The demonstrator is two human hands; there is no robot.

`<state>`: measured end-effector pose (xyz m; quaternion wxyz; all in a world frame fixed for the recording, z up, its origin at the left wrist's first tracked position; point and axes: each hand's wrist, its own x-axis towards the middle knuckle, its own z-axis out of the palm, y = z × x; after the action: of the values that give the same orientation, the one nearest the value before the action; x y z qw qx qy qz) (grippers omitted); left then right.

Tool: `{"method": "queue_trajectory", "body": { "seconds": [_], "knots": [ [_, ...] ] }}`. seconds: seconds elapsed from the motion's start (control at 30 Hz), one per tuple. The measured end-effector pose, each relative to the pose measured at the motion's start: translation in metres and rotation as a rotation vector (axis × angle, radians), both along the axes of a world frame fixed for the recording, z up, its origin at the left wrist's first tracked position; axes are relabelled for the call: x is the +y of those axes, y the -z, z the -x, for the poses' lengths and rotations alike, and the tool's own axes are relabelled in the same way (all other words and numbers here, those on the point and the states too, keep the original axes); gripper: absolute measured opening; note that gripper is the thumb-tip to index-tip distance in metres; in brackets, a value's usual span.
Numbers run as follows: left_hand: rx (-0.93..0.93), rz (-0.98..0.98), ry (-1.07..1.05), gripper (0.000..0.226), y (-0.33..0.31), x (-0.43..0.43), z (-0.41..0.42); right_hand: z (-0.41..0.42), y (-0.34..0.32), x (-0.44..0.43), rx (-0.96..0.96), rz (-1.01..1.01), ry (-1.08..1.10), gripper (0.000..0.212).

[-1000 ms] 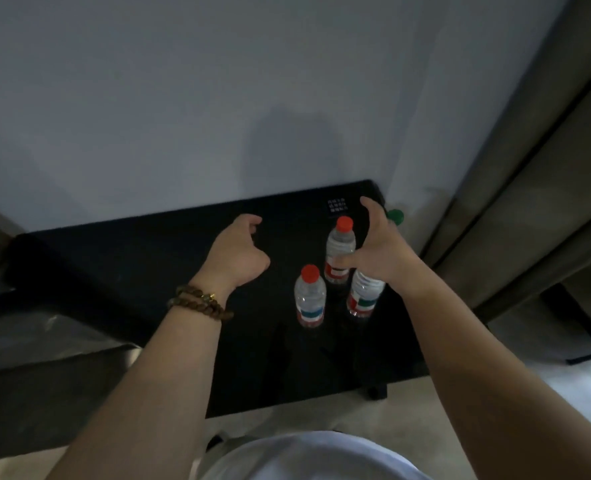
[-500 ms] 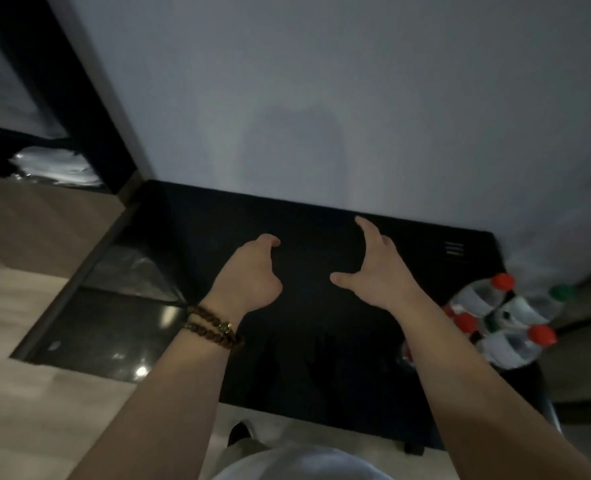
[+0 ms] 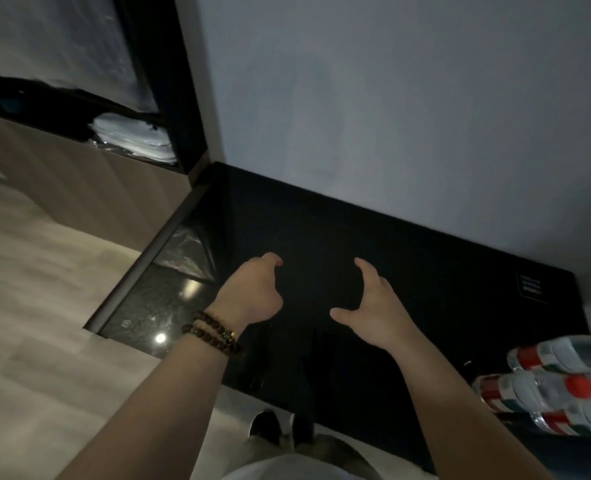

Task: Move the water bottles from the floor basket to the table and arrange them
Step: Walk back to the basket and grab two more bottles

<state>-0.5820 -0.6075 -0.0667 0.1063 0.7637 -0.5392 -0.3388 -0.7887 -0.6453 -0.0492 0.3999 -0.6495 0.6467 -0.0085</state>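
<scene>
Three clear water bottles [image 3: 550,386] with red caps and red-green labels stand close together on the black table [image 3: 408,258], at its right end by the frame's right edge. My left hand [image 3: 252,292], a bead bracelet on its wrist, hovers over the table's middle with fingers loosely curled and holds nothing. My right hand [image 3: 373,306] hovers beside it, fingers spread and relaxed, also holding nothing. Both hands are well left of the bottles. No floor basket shows in this view.
The table stands against a grey wall [image 3: 391,116]. A small grid-patterned panel [image 3: 529,287] sits at its far right. Left of the table lie a glossy dark stone strip [image 3: 155,306], pale wood floor [image 3: 27,323] and a dark-framed cabinet [image 3: 155,81].
The view has swung left, so the bottles slid to the right edge. My right hand has let go of the bottle it touched and both hands now hover over the table's middle.
</scene>
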Motion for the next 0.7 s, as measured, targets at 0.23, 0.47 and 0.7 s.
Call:
{"method": "queue_trajectory", "body": {
  "seconds": [0.23,0.47,0.7],
  "knots": [
    [-0.08,0.041,-0.15,0.07,-0.008,0.041,-0.047,-0.074,0.003,-0.012,-0.052,0.027,-0.267,0.102],
    [-0.184,0.024,-0.47,0.062,-0.023,0.144,-0.139,-0.19,-0.001,0.026,-0.164,-0.009,-0.604,0.096],
    [-0.124,0.022,-0.763,0.066,-0.002,0.239,-0.254,-0.328,0.006,0.081,-0.141,-0.018,-0.814,0.095]
  ]
}}
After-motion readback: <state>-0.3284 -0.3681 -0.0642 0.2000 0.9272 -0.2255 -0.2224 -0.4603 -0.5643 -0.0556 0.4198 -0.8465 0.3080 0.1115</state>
